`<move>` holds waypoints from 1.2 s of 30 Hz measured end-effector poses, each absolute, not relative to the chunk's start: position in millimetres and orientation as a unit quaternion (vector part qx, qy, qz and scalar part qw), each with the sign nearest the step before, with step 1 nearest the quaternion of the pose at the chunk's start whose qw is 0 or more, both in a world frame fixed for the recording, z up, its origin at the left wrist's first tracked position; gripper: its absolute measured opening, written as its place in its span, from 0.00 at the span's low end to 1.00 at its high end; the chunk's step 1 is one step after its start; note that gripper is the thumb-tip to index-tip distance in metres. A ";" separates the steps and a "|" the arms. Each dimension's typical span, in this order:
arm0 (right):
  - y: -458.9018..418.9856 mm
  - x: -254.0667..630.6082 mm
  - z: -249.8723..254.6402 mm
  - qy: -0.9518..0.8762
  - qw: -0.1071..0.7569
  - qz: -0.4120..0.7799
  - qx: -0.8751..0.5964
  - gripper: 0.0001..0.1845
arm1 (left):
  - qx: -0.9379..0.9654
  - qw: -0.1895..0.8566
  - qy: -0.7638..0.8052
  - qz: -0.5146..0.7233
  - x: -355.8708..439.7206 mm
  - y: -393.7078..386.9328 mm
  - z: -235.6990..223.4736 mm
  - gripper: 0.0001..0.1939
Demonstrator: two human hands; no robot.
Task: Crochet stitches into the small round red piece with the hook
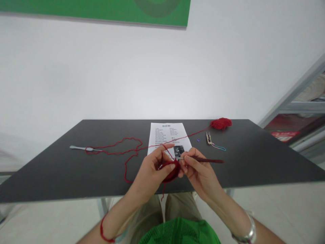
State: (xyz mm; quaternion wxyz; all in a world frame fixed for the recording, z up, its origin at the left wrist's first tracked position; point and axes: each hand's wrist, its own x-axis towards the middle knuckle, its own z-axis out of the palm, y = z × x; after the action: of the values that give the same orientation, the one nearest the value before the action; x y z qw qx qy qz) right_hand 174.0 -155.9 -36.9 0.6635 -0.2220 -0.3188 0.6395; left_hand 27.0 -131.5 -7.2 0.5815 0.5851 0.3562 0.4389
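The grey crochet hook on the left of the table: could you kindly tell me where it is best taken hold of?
Take the hook from above by its wider left end: it lies flat on the table, and the red yarn crosses it nearer the thin shaft, leaving that end free.

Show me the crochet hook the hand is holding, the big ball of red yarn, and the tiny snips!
Dark crochet hook (208, 160): head view, on the handle.
Red yarn ball (220, 123): head view, on the middle of the ball.
Thread snips (208, 138): head view, on the metal body.
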 end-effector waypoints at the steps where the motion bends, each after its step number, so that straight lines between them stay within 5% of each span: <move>1: -156.7 172.8 -36.7 -0.315 0.671 0.631 -0.228 0.06 | 0.563 0.614 0.345 0.432 26.1 -131.6 -7.8 0.23; 6: -156.2 177.8 -32.8 -0.338 0.649 0.644 -0.222 0.05 | 0.493 0.702 0.315 0.405 19.3 -130.3 -5.1 0.25; 26: -157.5 195.0 -26.0 -0.554 0.615 0.477 -0.294 0.07 | 0.508 0.649 0.363 0.434 22.3 -135.6 2.1 0.24; 36: -175.6 180.9 -32.2 -0.713 0.591 0.106 -0.363 0.09 | 0.543 0.574 0.400 0.464 28.9 -140.5 -3.2 0.19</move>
State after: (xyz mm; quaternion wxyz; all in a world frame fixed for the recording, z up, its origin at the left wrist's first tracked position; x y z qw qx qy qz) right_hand 180.9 -175.6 -32.2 0.5906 -0.3632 -0.7127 0.1064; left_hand 28.9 -140.5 -3.2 0.5736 0.5434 0.4003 0.4641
